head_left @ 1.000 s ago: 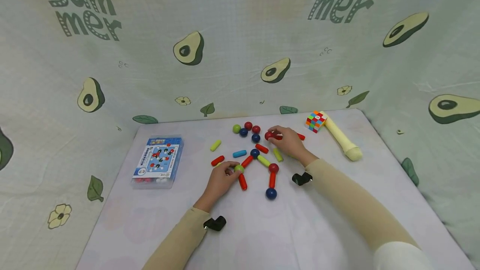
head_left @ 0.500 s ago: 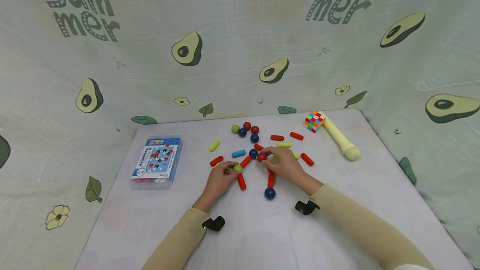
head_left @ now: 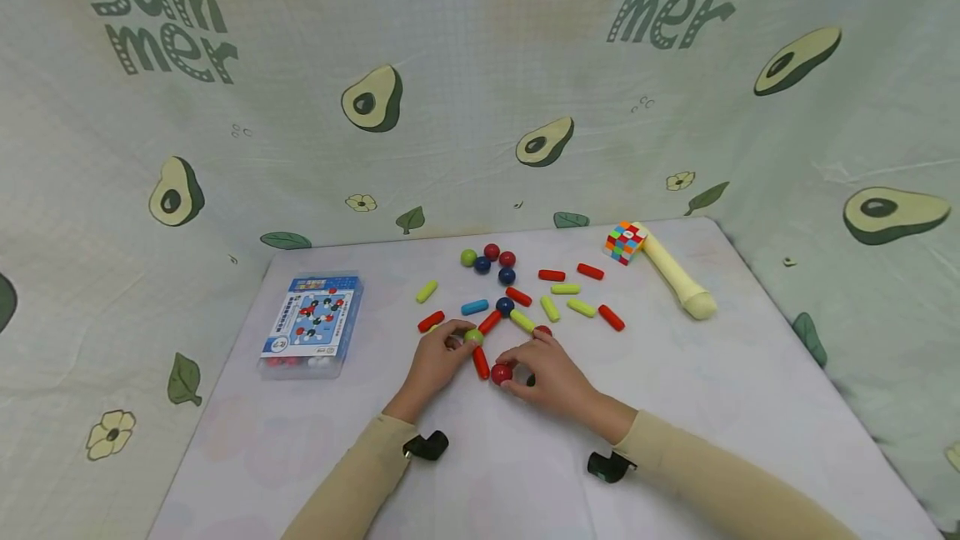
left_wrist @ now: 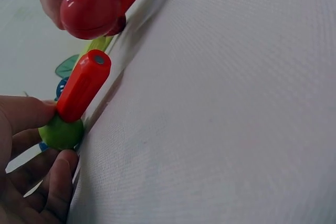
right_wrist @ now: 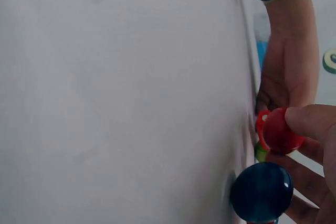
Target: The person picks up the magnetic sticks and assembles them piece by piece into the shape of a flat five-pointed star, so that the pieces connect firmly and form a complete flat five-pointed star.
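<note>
My left hand pinches a green ball between thumb and fingers. From that ball a red rod points toward me; another red rod links it to a dark blue ball. A yellow-green rod continues to a red ball, partly behind my right hand. That hand holds a separate red ball near the free rod end, where the left wrist view shows a small gap. Under my right hand, mostly hidden in the head view, is the chain's end blue ball.
Loose balls cluster at the back. Several loose rods lie behind and right of the chain, with a blue rod to its left. A boxed kit sits at left; a puzzle cube and a pale yellow stick at right.
My right hand has carried the red ball from the back right toward me and left, to the free end of the red rod. My left hand has stayed on the green ball.
</note>
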